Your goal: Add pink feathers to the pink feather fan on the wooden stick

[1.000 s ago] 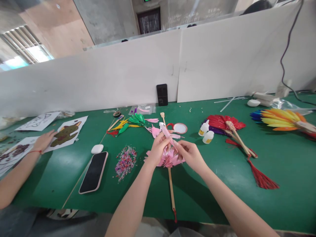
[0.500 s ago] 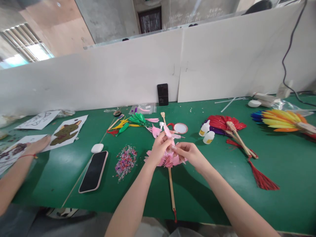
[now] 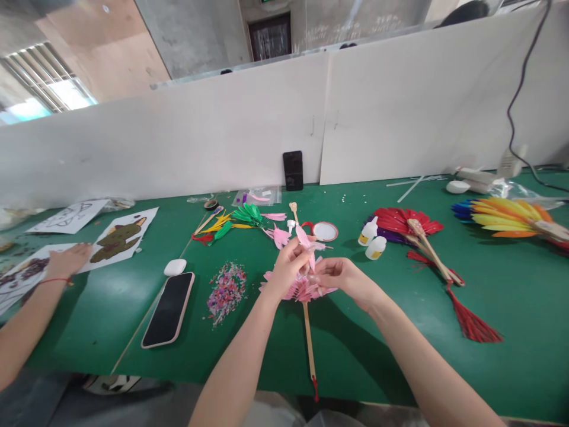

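Holding a pink feather (image 3: 304,238) above a pink feather fan (image 3: 299,289) on the green surface (image 3: 489,296).
Left hand (image 3: 287,268) pinches the feather between fingertips, closed on it; right hand (image 3: 342,276) is curled with fingertips touching the fan's pink feathers. The fan's wooden handle (image 3: 309,344) points toward the person. Just left lie a confetti pile (image 3: 226,290) and a phone (image 3: 169,308); two glue bottles (image 3: 371,238) stand to the right. Far left, another person's hand (image 3: 66,261) rests on printed sheets (image 3: 116,240).

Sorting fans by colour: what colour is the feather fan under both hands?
Pink, seen in the head view.
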Demonstrator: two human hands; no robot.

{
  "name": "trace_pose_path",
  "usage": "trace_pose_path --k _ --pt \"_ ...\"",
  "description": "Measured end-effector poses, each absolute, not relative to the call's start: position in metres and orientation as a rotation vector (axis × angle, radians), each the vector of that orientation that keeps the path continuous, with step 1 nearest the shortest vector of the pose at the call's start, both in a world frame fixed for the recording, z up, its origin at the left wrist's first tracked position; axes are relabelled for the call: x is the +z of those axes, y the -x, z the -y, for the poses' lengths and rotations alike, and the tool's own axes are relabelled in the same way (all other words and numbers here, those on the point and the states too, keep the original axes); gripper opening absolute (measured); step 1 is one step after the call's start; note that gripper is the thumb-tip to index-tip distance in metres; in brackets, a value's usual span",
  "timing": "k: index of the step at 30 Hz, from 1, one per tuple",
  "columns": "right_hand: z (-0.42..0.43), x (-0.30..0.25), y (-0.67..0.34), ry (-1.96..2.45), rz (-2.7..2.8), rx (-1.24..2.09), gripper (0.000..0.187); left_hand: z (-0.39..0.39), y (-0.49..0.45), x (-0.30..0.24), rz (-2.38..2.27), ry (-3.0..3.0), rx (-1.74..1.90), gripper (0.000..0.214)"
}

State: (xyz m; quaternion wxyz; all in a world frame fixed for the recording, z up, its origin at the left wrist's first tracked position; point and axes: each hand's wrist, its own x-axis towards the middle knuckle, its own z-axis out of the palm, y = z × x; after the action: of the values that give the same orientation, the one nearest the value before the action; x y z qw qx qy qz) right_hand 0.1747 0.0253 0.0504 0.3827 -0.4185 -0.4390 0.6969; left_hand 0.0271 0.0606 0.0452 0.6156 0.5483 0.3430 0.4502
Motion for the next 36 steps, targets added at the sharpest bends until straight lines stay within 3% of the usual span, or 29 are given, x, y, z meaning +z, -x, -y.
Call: trace_pose_path --k 13,28,36 --pt "-0.0223 0.0537 -0.1675 1.055 1.307 1.549 0.044 -0.062 -0.0277 0.0454 -0.799 -1.16 1.055 0.027" --pt "-0.0232 0.0542 -0.1699 1.052 1.253 1.74 0.035 -0.0618 -0.0276 0.0462 -0.833 -1.204 1.044 0.029" --pt "-0.0218 0.0526 -0.1681 1.005 1.35 1.638 0.047 -0.062 -0.0288 0.0471 -0.846 -1.146 1.08 0.022"
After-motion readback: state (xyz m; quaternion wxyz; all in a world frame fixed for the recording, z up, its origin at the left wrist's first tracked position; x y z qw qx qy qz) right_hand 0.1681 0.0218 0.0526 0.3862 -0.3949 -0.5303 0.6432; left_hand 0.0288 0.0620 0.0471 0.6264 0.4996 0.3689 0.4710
